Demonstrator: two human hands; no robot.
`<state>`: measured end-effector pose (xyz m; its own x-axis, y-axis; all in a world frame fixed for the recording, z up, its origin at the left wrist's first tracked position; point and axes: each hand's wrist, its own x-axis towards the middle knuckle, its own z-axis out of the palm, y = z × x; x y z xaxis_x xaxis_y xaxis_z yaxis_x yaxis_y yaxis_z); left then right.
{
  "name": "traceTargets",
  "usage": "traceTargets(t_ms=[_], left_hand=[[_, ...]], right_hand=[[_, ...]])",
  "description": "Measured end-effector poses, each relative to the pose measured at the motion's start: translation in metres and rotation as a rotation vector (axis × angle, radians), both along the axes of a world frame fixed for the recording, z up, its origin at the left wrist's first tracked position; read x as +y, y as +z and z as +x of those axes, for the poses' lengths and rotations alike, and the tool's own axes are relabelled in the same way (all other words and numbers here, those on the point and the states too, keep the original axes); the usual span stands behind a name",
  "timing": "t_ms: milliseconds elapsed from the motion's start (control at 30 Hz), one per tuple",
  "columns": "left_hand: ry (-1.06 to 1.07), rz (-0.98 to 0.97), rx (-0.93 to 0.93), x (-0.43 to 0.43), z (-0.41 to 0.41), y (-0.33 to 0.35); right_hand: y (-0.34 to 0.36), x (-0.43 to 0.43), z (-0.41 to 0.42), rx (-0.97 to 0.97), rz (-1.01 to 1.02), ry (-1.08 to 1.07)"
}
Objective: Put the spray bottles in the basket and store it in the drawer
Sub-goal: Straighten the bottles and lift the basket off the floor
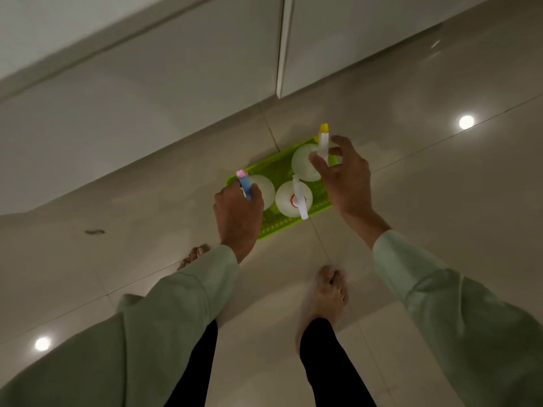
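A lime-green basket point(279, 165) sits on the tiled floor just in front of the cabinet. Three white spray bottles stand in it: one with a blue and pink head point(264, 186) at the left, one with a white and red head point(289, 201) in the middle, and one with a yellow-tipped head point(304, 160) at the right. My left hand point(238, 210) is curled over the basket's left end, by the blue spray head. My right hand point(346, 174) hovers with spread fingers around the yellow-tipped sprayer, holding nothing firmly.
Pale cabinet fronts point(176, 83) rise behind the basket, with a vertical gap between two of them. My bare feet point(326, 292) stand on the glossy floor close behind the basket. Ceiling lights reflect on the tiles point(466, 122).
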<state>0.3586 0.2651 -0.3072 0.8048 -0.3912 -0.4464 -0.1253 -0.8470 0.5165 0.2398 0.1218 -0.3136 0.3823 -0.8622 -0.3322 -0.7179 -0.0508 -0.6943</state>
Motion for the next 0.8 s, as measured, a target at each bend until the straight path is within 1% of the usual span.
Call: traceTargets(t_ms=[167, 300, 633, 800], left_hand=[[0.024, -0.063, -0.054, 0.0016, -0.0029, -0.0027], [0.047, -0.061, -0.122, 0.0048, -0.0033, -0.0037], [-0.011, -0.062, -0.16, 0.0017, -0.0046, -0.0006], [0.03, -0.056, -0.146, -0.0015, -0.0057, -0.0017]], right_hand=[[-0.0055, -0.0052, 0.0034, 0.01, -0.128, 0.165], [-0.0066, -0.0073, 0.0011, 0.05, -0.197, 0.26], [-0.0095, -0.0046, 0.0002, 0.085, -0.259, 0.267], [-0.0103, -0.0042, -0.0021, 0.077, -0.215, 0.229]])
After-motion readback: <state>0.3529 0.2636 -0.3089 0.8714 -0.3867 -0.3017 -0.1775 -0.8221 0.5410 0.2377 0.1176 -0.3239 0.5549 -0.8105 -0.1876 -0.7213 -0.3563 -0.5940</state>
